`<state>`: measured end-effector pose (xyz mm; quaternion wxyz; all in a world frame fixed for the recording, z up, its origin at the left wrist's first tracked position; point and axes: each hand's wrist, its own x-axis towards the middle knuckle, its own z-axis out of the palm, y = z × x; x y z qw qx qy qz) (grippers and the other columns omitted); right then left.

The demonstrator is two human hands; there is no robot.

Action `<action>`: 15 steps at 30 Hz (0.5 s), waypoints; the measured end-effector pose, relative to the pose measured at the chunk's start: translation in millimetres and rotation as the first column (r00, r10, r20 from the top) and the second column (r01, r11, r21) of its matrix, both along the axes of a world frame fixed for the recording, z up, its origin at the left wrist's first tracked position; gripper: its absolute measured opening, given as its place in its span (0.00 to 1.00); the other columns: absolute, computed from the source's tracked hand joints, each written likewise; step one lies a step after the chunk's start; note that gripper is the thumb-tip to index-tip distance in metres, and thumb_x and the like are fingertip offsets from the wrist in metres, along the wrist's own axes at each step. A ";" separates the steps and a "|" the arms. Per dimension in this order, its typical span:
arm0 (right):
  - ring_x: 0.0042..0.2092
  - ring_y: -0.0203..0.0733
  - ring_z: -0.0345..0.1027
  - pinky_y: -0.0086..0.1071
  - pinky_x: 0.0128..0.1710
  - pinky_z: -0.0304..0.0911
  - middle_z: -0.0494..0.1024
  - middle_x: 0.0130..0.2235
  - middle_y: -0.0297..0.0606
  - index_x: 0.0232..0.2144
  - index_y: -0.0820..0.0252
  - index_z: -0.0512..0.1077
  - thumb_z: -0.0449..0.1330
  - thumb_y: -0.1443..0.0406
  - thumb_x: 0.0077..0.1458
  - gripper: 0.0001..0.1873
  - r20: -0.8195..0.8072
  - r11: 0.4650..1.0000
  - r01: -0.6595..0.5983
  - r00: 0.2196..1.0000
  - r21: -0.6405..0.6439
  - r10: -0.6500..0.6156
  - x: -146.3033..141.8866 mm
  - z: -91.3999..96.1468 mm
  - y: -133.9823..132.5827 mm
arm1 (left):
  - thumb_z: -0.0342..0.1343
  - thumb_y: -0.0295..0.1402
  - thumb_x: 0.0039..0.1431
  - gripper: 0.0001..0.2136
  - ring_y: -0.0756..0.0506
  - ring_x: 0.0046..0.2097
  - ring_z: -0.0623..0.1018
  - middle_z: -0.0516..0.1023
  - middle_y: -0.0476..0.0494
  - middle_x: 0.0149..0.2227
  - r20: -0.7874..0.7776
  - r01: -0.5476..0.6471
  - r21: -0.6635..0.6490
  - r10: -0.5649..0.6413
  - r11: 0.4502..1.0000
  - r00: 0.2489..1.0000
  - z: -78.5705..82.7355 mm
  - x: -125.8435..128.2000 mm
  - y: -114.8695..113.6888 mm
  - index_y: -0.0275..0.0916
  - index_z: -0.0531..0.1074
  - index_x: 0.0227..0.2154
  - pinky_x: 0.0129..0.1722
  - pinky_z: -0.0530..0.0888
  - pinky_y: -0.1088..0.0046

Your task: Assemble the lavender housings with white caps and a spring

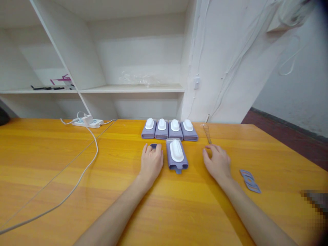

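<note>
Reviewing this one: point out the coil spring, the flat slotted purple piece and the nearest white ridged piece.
Coil spring (207,133): head view, middle of its coils.
Flat slotted purple piece (250,181): head view, its middle section.
Nearest white ridged piece (176,151): head view, middle of its top.

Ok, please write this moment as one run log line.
left hand: at dark piece; right hand: near spring; between hands: purple unit with white top; behind: four similar units
</note>
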<state>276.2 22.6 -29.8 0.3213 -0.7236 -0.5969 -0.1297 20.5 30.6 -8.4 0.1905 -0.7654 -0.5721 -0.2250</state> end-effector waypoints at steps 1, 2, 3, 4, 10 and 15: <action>0.46 0.50 0.63 0.43 0.46 0.57 0.72 0.45 0.44 0.41 0.61 0.70 0.52 0.61 0.56 0.14 0.015 0.998 0.049 0.999 -0.048 -0.048 2.3 -1.1 0.8 | 0.44 0.30 0.60 0.09 0.41 0.38 0.71 0.74 0.44 0.26 -0.014 -0.005 -0.001 0.005 1.000 1.000 0.5 0.1 -0.3 0.39 0.68 0.39 0.50 0.61 0.62; 0.47 0.50 0.62 0.43 0.46 0.56 0.71 0.46 0.44 0.43 0.61 0.69 0.52 0.61 0.56 0.15 0.033 0.993 0.079 0.997 -0.089 -0.076 3.3 -2.0 1.2 | 0.44 0.30 0.60 0.09 0.41 0.37 0.71 0.74 0.44 0.26 -0.027 -0.008 -0.004 0.008 1.000 1.000 0.8 0.0 -0.7 0.40 0.68 0.38 0.48 0.62 0.63; 0.48 0.51 0.62 0.44 0.47 0.56 0.70 0.48 0.45 0.44 0.61 0.69 0.52 0.60 0.56 0.16 0.053 0.988 0.095 0.995 -0.119 -0.090 3.1 -2.6 1.4 | 0.44 0.30 0.60 0.08 0.41 0.37 0.70 0.74 0.44 0.26 -0.040 -0.007 -0.009 0.007 1.000 0.999 1.0 -0.1 -1.0 0.40 0.68 0.37 0.47 0.63 0.63; 0.50 0.51 0.60 0.44 0.48 0.55 0.69 0.50 0.45 0.46 0.61 0.68 0.51 0.60 0.56 0.17 0.075 0.985 0.101 0.993 -0.141 -0.091 2.3 -3.1 1.5 | 0.44 0.29 0.60 0.08 0.41 0.37 0.70 0.74 0.44 0.26 -0.049 -0.002 -0.016 0.002 1.000 0.999 1.1 -0.3 -1.3 0.40 0.68 0.37 0.45 0.63 0.64; 0.56 0.55 0.52 0.48 0.51 0.52 0.56 0.60 0.48 0.54 0.63 0.61 0.48 0.56 0.58 0.25 0.198 0.962 0.109 0.978 -0.252 -0.059 2.6 -3.5 6.1 | 0.43 0.31 0.61 0.09 0.40 0.39 0.69 0.74 0.43 0.27 -0.040 0.032 -0.038 -0.033 0.999 0.999 1.1 -0.6 -1.3 0.39 0.68 0.39 0.42 0.63 0.64; 0.56 0.57 0.51 0.52 0.49 0.50 0.53 0.62 0.43 0.57 0.57 0.59 0.45 0.54 0.59 0.26 0.226 0.938 0.098 0.974 -0.333 -0.022 11.0 -7.8 13.0 | 0.42 0.34 0.62 0.10 0.40 0.39 0.68 0.74 0.42 0.27 -0.023 0.047 -0.039 -0.048 0.998 0.999 2.2 0.8 -1.9 0.39 0.68 0.36 0.41 0.63 0.64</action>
